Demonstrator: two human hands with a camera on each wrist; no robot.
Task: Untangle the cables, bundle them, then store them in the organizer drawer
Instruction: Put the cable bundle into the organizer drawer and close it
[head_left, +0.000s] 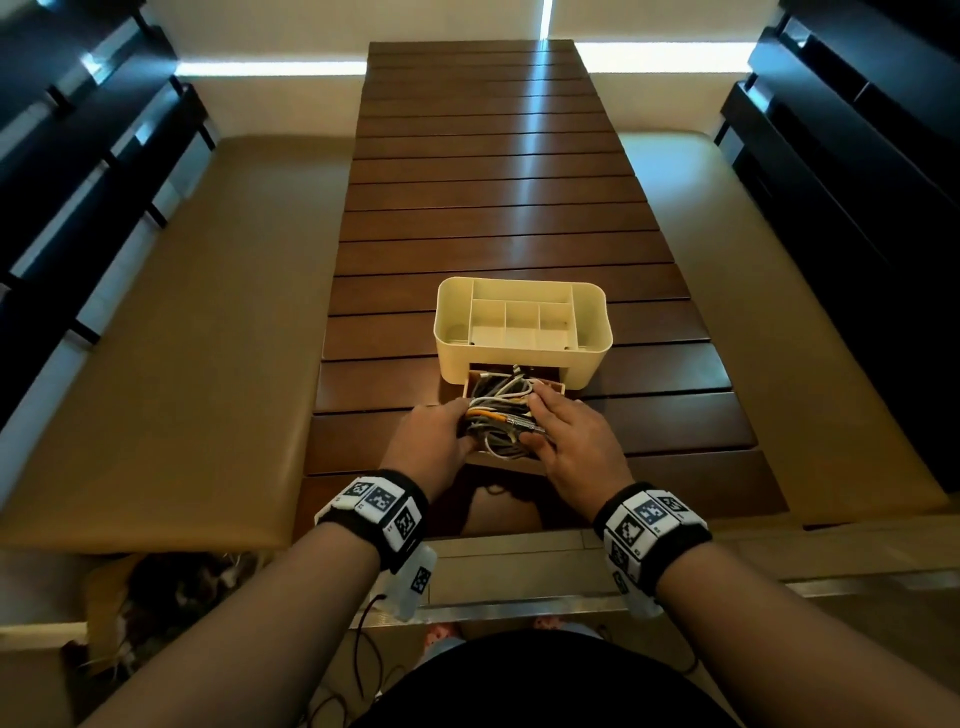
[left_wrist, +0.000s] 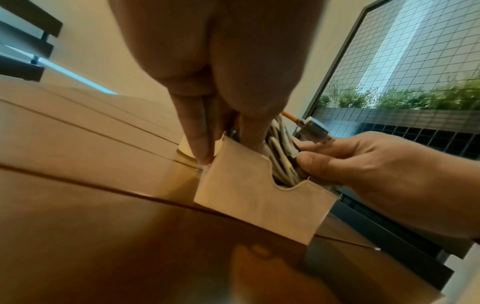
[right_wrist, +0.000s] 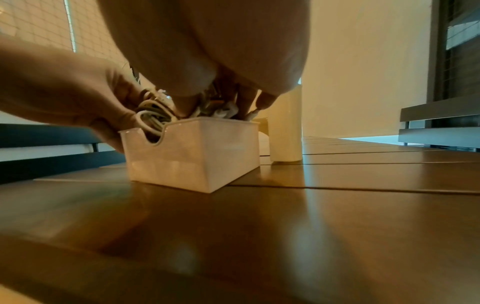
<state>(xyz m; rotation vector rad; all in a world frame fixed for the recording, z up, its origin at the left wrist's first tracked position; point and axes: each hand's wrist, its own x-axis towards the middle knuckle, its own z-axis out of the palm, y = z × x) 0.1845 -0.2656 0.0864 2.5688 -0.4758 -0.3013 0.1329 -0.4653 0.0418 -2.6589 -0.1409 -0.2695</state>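
cables (head_left: 500, 415) sit heaped in the pulled-out drawer (right_wrist: 192, 156). my left hand (head_left: 434, 441) & right hand (head_left: 569, 441) both curl onto the bundle, prob. squashing it below the rim so it'll shut. beyond: organizer (head_left: 521, 353) on slatted table (head_left: 498, 182).

No readable text, labels, brands or numbers show anywhere.

Home balcony: slatted wood table (head_left: 493, 208), cushioned benches (head_left: 171, 338).
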